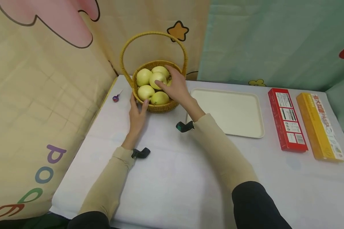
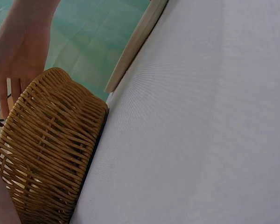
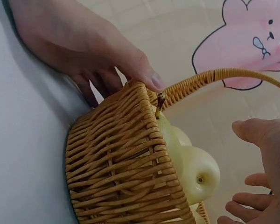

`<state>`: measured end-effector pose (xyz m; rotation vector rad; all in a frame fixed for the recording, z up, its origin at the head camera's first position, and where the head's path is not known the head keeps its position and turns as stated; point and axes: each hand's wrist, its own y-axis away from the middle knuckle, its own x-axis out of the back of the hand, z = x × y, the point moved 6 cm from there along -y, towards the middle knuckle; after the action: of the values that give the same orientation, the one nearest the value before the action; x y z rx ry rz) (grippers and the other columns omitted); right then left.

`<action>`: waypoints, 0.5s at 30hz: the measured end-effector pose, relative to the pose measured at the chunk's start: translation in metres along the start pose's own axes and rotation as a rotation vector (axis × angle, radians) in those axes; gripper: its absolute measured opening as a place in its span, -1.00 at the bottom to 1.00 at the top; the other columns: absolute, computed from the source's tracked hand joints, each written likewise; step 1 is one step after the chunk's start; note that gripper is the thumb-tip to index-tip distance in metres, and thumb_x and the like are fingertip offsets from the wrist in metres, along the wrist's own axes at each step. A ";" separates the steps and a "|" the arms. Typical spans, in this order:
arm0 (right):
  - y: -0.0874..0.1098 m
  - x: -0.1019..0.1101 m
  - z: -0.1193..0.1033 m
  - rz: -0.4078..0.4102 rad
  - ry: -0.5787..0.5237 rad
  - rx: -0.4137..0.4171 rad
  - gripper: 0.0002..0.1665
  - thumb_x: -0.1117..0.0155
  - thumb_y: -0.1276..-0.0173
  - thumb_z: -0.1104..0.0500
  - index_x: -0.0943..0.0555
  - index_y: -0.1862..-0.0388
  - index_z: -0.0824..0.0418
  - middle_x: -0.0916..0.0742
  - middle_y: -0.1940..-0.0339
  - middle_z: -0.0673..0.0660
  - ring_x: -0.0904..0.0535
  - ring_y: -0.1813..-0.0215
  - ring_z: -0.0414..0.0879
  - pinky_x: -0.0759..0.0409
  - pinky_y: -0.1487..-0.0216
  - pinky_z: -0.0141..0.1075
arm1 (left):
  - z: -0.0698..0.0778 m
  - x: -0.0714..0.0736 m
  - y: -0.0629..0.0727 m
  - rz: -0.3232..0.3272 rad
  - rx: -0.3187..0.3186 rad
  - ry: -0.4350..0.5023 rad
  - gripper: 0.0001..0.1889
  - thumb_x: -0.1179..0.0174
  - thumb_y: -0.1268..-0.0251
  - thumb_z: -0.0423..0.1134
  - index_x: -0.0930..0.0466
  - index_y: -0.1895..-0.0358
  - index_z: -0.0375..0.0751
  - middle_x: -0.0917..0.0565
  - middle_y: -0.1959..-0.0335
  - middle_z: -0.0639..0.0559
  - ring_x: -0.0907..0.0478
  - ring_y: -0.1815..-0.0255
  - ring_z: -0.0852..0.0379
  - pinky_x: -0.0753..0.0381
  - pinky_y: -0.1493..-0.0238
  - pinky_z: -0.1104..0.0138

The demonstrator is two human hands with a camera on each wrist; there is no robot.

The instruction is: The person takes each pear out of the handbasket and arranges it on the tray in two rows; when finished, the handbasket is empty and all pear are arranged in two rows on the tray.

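Observation:
A woven wicker basket (image 1: 160,109) with a tall arched handle (image 1: 153,33) stands at the back left of the table, holding several pale yellow-green pears (image 1: 146,92). My left hand (image 1: 137,118) grips its front left rim; in the right wrist view the thumb (image 3: 151,79) hooks over the rim beside a pear stem (image 3: 160,103), with the fingers against the outer wall. Above the basket's right side, my right hand (image 1: 176,85) is spread, its thumb beside the top pear (image 1: 157,80). The right wrist view shows a gap between that hand (image 3: 270,163) and the pears.
A cream tray (image 1: 229,111) lies right of the basket. Farther right are a red box (image 1: 287,119) and a yellow pasta box (image 1: 320,126). A small wrapped lollipop (image 1: 116,98) lies left of the basket. Printed curtains (image 1: 263,41) hang behind the white-covered table (image 1: 172,178).

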<state>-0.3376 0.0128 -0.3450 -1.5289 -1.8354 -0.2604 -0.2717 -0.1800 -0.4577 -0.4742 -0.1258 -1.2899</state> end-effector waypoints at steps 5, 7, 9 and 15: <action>-0.017 -0.015 0.005 -0.066 -0.002 -0.038 -0.01 -0.42 -0.47 -0.14 -0.24 -0.68 0.22 -0.44 -0.63 0.19 -0.35 -0.62 0.10 -0.34 -0.64 -0.07 | 0.000 -0.001 0.000 -0.010 -0.005 0.003 -0.11 -0.01 -0.62 0.26 0.21 -0.76 0.03 -0.04 -0.76 -0.05 -0.04 -0.73 -0.03 -0.08 -0.73 0.06; -0.024 -0.019 0.007 -0.094 0.017 -0.040 -0.02 -0.42 -0.47 -0.12 -0.24 -0.67 0.23 -0.44 -0.62 0.20 -0.35 -0.61 0.12 -0.32 -0.64 -0.03 | 0.000 -0.001 0.000 -0.010 -0.007 0.007 -0.11 -0.01 -0.62 0.25 0.21 -0.76 0.03 -0.04 -0.76 -0.05 -0.04 -0.73 -0.04 -0.08 -0.73 0.05; -0.030 -0.024 0.009 -0.123 0.041 -0.047 -0.04 -0.43 -0.46 -0.11 -0.26 -0.66 0.23 -0.45 -0.61 0.20 -0.35 -0.61 0.13 -0.32 -0.64 -0.02 | 0.001 -0.001 0.000 -0.007 -0.007 0.006 -0.11 -0.01 -0.62 0.26 0.20 -0.76 0.03 -0.05 -0.75 -0.06 -0.04 -0.73 -0.04 -0.08 -0.73 0.04; -0.043 -0.032 0.014 -0.212 0.089 -0.111 -0.09 -0.45 -0.45 -0.07 -0.30 -0.64 0.15 -0.49 -0.59 0.12 -0.29 -0.62 0.13 -0.30 -0.63 -0.05 | -0.001 0.000 -0.001 0.000 -0.005 0.003 -0.11 0.00 -0.61 0.27 0.18 -0.76 0.02 -0.07 -0.75 -0.07 -0.05 -0.73 -0.03 -0.08 -0.73 0.08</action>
<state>-0.3809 -0.0157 -0.3629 -1.3723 -1.9405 -0.5301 -0.2730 -0.1808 -0.4579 -0.4762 -0.1204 -1.2913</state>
